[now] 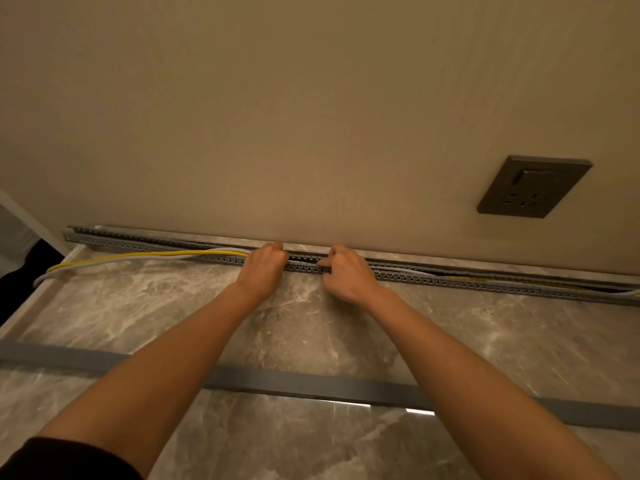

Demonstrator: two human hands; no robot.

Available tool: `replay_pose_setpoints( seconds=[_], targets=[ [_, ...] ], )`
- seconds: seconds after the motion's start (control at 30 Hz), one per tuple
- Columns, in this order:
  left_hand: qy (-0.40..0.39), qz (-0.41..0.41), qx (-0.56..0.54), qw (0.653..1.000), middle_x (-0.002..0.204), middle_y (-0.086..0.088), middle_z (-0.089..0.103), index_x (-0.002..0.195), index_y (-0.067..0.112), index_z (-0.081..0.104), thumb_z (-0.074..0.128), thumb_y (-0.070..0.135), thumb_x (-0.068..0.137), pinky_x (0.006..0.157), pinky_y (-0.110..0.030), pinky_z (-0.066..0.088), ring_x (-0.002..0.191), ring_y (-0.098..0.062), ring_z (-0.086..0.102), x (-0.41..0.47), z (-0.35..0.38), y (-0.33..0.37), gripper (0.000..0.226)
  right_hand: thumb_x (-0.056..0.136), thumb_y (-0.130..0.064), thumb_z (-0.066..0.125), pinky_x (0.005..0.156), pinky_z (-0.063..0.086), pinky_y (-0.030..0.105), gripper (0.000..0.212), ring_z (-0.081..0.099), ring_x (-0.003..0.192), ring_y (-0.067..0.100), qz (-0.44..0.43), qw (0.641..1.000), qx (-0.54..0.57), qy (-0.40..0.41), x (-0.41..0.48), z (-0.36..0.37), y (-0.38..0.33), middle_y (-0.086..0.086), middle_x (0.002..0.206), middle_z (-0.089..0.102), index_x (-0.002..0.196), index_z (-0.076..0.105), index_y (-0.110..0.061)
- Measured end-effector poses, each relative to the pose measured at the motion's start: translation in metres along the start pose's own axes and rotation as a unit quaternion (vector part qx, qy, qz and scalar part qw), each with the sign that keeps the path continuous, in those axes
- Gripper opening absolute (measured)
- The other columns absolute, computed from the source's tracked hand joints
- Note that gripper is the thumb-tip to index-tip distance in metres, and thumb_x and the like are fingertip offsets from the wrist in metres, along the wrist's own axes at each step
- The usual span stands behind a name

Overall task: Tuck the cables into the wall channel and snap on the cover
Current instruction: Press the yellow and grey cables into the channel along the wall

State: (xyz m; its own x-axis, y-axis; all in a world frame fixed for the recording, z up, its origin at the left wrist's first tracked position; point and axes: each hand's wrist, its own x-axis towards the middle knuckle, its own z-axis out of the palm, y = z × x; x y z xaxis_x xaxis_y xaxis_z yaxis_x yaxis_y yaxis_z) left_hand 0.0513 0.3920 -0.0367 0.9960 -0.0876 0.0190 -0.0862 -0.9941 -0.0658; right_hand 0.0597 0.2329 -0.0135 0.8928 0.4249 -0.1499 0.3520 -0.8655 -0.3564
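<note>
A long grey slotted channel runs along the foot of the beige wall, on the marble counter. A yellow cable and a grey-white cable lie outside it on the left and enter it near my left hand. To the right of my right hand both cables lie inside the channel. Both hands rest on the channel's middle with fingers curled over its front wall, pressing on the cables. The long grey cover strip lies loose on the counter, under my forearms.
A dark wall socket sits on the wall at the right, above the channel. The marble counter ends at a pale edge on the left, with a dark gap beyond it.
</note>
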Motion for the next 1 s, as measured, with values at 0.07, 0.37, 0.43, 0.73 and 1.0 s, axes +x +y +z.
replay_pose_setpoints(
  seconds=[0.07,0.37,0.43,0.73,1.0],
  targets=[
    [-0.025,-0.016,0.014,0.999,0.109,-0.021,0.062,0.100,-0.002,0.065,0.049,-0.003,0.089,0.080,-0.045,0.047,0.104,-0.037,0.059,0.002,-0.005,0.002,0.020,0.088,-0.012,0.050,0.099,0.044,0.037,0.038,0.051,0.120,0.033,0.012,1.000,-0.004,-0.006,0.001,-0.006,-0.004,0.013,0.128,0.052,0.123,0.063,-0.010],
    [0.005,-0.011,-0.151,0.988,0.110,-0.024,0.062,0.107,-0.004,0.067,0.049,-0.011,0.086,0.088,-0.044,0.048,0.104,-0.039,0.059,-0.003,-0.006,-0.020,0.029,0.091,-0.010,0.045,0.097,0.044,0.042,0.034,0.051,0.118,0.035,-0.007,0.997,-0.082,0.001,-0.007,-0.002,-0.011,0.017,0.127,0.052,0.122,0.058,-0.001],
    [0.025,-0.027,-0.180,0.983,0.112,-0.026,0.061,0.107,-0.006,0.067,0.049,-0.013,0.085,0.091,-0.044,0.048,0.105,-0.039,0.058,-0.009,-0.010,-0.029,0.029,0.091,-0.008,0.045,0.098,0.043,0.041,0.034,0.049,0.119,0.036,-0.005,0.996,-0.084,0.010,-0.008,0.000,-0.016,0.018,0.128,0.052,0.122,0.057,0.000],
    [0.027,-0.117,-0.125,0.985,0.113,-0.024,0.058,0.104,-0.004,0.065,0.055,-0.001,0.088,0.087,-0.049,0.049,0.104,-0.043,0.058,-0.027,-0.016,-0.085,0.019,0.090,-0.001,0.043,0.097,0.042,0.042,0.033,0.049,0.120,0.036,-0.015,0.998,-0.049,0.032,0.009,0.024,-0.066,0.019,0.127,0.051,0.121,0.057,0.001],
    [-0.026,-0.124,-0.102,0.987,0.115,-0.022,0.061,0.104,0.000,0.063,0.061,0.011,0.087,0.086,-0.043,0.047,0.107,-0.038,0.058,-0.035,-0.020,-0.152,0.020,0.090,0.007,0.042,0.098,0.043,0.043,0.040,0.048,0.124,0.035,-0.028,0.998,-0.032,0.037,0.040,0.045,-0.129,0.017,0.132,0.050,0.129,0.052,-0.001]
  ],
)
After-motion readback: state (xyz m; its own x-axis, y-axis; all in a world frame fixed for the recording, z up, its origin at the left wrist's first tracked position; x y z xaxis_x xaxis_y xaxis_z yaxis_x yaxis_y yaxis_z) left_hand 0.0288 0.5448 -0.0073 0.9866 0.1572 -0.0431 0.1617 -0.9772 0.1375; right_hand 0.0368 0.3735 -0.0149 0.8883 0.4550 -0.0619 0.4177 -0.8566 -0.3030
